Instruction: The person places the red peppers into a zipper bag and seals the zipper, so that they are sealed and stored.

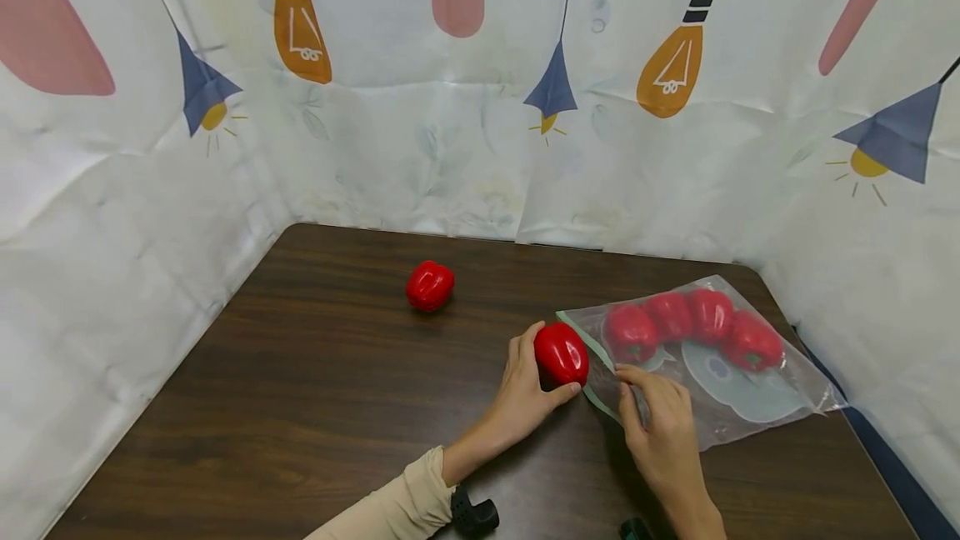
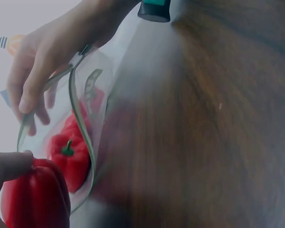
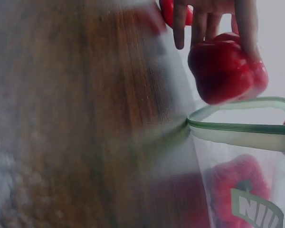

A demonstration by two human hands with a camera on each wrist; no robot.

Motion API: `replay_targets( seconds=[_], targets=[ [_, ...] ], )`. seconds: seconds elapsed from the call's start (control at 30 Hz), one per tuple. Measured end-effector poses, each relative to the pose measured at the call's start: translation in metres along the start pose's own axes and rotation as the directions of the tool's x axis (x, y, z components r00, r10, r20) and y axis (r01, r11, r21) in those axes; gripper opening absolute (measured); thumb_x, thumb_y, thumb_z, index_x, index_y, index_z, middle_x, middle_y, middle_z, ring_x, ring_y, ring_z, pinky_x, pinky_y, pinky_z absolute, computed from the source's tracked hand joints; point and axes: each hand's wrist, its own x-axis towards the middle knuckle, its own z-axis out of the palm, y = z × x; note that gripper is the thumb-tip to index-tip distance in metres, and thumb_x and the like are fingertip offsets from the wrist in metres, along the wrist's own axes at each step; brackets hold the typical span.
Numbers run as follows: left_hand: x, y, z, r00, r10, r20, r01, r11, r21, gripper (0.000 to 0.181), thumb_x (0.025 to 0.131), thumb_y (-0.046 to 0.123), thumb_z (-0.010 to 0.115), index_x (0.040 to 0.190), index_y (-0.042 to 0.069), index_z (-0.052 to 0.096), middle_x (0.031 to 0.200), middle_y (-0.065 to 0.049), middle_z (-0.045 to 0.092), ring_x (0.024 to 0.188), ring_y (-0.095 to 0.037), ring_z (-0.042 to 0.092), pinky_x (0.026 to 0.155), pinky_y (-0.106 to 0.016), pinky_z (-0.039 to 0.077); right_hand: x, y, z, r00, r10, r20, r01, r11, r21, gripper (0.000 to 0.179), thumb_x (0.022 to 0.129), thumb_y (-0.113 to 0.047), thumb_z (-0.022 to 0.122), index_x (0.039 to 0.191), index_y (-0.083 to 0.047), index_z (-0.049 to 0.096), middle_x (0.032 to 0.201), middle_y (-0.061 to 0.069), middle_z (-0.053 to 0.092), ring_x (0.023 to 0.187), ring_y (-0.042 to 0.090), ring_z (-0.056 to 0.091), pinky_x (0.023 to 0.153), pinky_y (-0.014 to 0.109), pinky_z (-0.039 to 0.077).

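Note:
My left hand (image 1: 519, 386) grips a shiny red bell pepper (image 1: 561, 354) between thumb and fingers, right at the mouth of a clear zip bag (image 1: 720, 432). With my right hand (image 1: 663, 423) I pinch the near side of the bag's green-edged opening, which gapes in both wrist views. Several red peppers (image 1: 671, 317) lie inside the bag; one pepper (image 2: 70, 161) shows its green stem in the left wrist view. Another red pepper (image 1: 430, 286) sits alone on the dark wooden table (image 1: 337, 373), to the left of the bag and farther back.
A white cloth (image 1: 420, 157) printed with lamps and bulbs hangs behind the table and along its sides. Black wrist cameras (image 1: 474, 515) are strapped at my wrists. The bag's far corner (image 1: 836, 398) reaches the table's right edge.

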Motion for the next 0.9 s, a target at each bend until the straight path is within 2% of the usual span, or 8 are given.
replay_targets(
  seconds=[0.1, 0.33, 0.5, 0.7, 0.9],
  targets=[
    [-0.003, 0.001, 0.005, 1.000, 0.009, 0.014, -0.009, 1.000, 0.018, 0.095, 0.085, 0.028, 0.085, 0.159, 0.012, 0.027, 0.147, -0.017, 0.041, 0.135, -0.036, 0.050, 0.109, -0.058, 0.048, 0.000, -0.001, -0.001, 1.000, 0.010, -0.003, -0.010, 1.000, 0.000, 0.031, 0.082, 0.007, 0.070, 0.112, 0.000, 0.075, 0.107, 0.010, 0.078, 0.095, 0.027, 0.068, 0.100, 0.029, 0.037],
    [-0.009, 0.005, 0.013, 0.998, 0.029, 0.052, -0.031, 0.999, 0.036, 0.094, 0.085, 0.030, 0.086, 0.158, 0.009, 0.029, 0.145, -0.017, 0.043, 0.132, -0.034, 0.053, 0.107, -0.054, 0.050, 0.001, -0.003, -0.001, 1.000, 0.023, -0.012, -0.023, 1.000, 0.012, 0.030, 0.085, 0.006, 0.069, 0.114, 0.000, 0.074, 0.109, 0.010, 0.078, 0.097, 0.027, 0.067, 0.104, 0.024, 0.034],
    [-0.009, 0.009, 0.021, 0.996, 0.041, 0.077, -0.044, 0.998, 0.041, 0.095, 0.085, 0.031, 0.087, 0.159, 0.013, 0.030, 0.145, -0.016, 0.044, 0.132, -0.033, 0.055, 0.105, -0.050, 0.052, 0.000, -0.003, -0.001, 0.999, 0.036, -0.030, -0.036, 0.999, 0.006, 0.031, 0.083, 0.008, 0.071, 0.112, 0.000, 0.074, 0.110, 0.012, 0.078, 0.100, 0.029, 0.067, 0.104, 0.024, 0.035],
    [-0.005, 0.010, 0.032, 0.995, 0.048, 0.091, -0.054, 0.997, 0.062, 0.095, 0.085, 0.033, 0.087, 0.160, 0.015, 0.031, 0.143, -0.015, 0.046, 0.128, -0.030, 0.056, 0.102, -0.043, 0.054, -0.001, -0.004, -0.002, 0.997, 0.052, -0.062, -0.054, 0.998, -0.031, 0.025, 0.082, 0.009, 0.074, 0.105, 0.001, 0.076, 0.104, 0.015, 0.073, 0.092, 0.029, 0.063, 0.090, 0.027, 0.041],
    [0.001, 0.012, 0.040, 0.994, 0.053, 0.094, -0.061, 0.994, 0.086, 0.095, 0.084, 0.036, 0.087, 0.158, 0.010, 0.033, 0.143, -0.014, 0.050, 0.126, -0.028, 0.057, 0.101, -0.038, 0.055, 0.001, -0.003, -0.002, 0.996, 0.035, -0.087, -0.036, 0.999, -0.009, 0.024, 0.081, 0.008, 0.073, 0.104, 0.001, 0.077, 0.099, 0.014, 0.069, 0.085, 0.021, 0.059, 0.087, 0.012, 0.043]
  ],
)
